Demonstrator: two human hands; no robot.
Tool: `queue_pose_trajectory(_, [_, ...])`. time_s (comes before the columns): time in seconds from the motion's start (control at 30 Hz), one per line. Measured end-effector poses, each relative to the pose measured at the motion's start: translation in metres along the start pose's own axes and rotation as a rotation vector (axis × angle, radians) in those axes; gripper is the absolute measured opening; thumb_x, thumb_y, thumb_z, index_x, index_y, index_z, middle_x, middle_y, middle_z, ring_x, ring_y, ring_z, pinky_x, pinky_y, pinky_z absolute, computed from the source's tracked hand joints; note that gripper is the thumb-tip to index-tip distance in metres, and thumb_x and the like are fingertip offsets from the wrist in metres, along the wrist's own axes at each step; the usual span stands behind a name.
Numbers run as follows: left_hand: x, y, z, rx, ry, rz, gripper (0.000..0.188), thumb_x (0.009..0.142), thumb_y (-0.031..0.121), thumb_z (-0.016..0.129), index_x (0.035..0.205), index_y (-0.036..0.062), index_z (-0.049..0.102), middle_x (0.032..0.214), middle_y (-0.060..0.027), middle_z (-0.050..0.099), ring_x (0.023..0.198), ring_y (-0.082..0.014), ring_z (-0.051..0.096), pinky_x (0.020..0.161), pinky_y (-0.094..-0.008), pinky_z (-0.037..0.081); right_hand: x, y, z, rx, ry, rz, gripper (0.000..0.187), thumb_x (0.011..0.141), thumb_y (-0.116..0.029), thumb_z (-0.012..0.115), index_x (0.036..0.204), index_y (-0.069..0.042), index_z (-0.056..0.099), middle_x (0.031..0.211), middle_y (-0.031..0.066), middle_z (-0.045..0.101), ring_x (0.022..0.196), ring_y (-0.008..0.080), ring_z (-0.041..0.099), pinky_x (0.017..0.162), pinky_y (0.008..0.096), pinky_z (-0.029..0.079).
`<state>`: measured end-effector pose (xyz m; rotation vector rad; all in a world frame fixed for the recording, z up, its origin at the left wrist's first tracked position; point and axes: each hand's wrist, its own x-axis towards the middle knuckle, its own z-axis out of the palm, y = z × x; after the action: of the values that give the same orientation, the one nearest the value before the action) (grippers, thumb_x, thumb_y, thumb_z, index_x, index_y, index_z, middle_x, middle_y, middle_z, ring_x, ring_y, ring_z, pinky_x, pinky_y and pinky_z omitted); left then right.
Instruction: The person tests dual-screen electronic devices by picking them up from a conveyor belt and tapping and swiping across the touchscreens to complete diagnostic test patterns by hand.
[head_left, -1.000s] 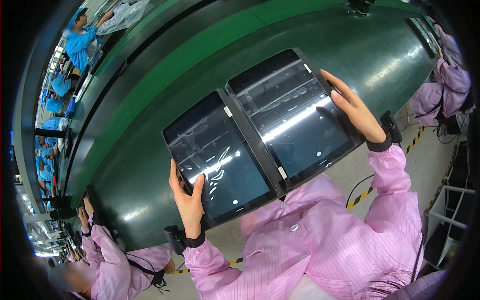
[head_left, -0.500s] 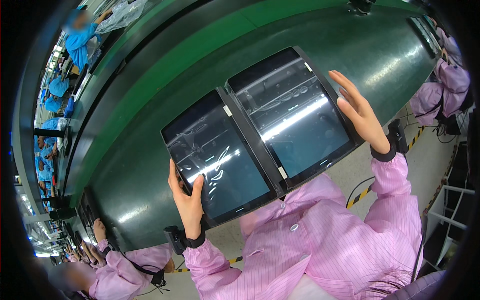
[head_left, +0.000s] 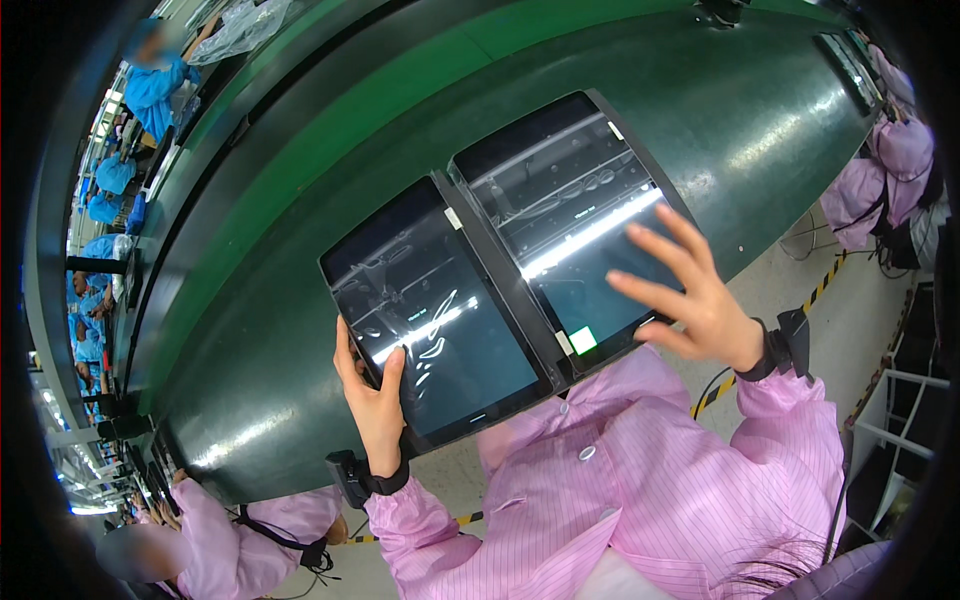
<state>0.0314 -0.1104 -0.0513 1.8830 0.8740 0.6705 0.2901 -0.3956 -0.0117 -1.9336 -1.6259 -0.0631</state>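
Note:
Two black tablets lie side by side, tilted, on a dark tray, their screens lit dim blue-grey under glossy film. My left hand grips the outer edge of the left tablet, thumb over the screen and fingers along the side. Over the lower screen of the right tablet hovers my right hand, open with fingers spread; whether a fingertip touches the glass I cannot tell. A small bright green-edged white square shows at that screen's lower left corner. Pale tabs sit along the tablets' edges.
A green work table curves around the tablets. Co-workers in pink sit at both sides, and one in blue works across a dark rail. More devices lie at the far right. Striped tape marks the floor.
My right hand has moved from beside the right tablet's outer edge to over its lower screen, fingers spread. A bright square has appeared on that screen. My left hand stays put.

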Motion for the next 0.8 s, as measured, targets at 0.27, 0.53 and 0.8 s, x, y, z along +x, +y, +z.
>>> queue_pose_trajectory(0.27, [0.001, 0.004, 0.002, -0.012, 0.001, -0.036, 0.074, 0.085, 0.012, 0.073, 0.149, 0.0079, 0.037, 0.134, -0.0104, 0.046, 0.111, -0.0192, 0.049, 0.097, -0.0317, 0.039, -0.001, -0.014, 0.016, 0.059, -0.166, -0.166, 0.049, 0.075, -0.04, 0.076, 0.118, -0.018, 0.066, 0.15, 0.0121, 0.04, 0.138, 0.0434, 0.032, 0.112, 0.061, 0.03])
queue_pose_trajectory(0.53, [-0.005, 0.006, -0.001, -0.005, 0.012, -0.034, 0.07, 0.087, 0.012, 0.071, 0.149, 0.0071, 0.037, 0.135, -0.0114, 0.046, 0.113, -0.0195, 0.049, 0.098, -0.0315, 0.039, -0.005, -0.001, 0.007, -0.048, -0.043, -0.014, 0.042, 0.086, -0.038, 0.067, 0.124, -0.018, 0.066, 0.146, 0.0149, 0.043, 0.136, 0.043, 0.034, 0.11, 0.0557, 0.032])
queue_pose_trajectory(0.8, [-0.063, 0.016, -0.045, -0.11, -0.158, -0.221, 0.056, 0.093, 0.002, 0.056, 0.147, 0.0017, 0.041, 0.132, -0.009, 0.048, 0.106, -0.0143, 0.05, 0.091, -0.0254, 0.042, -0.019, 0.035, -0.011, 0.061, 0.241, 0.602, 0.037, 0.099, -0.017, 0.052, 0.135, -0.007, 0.056, 0.12, 0.0154, 0.054, 0.103, 0.0258, 0.056, 0.093, 0.0333, 0.044])
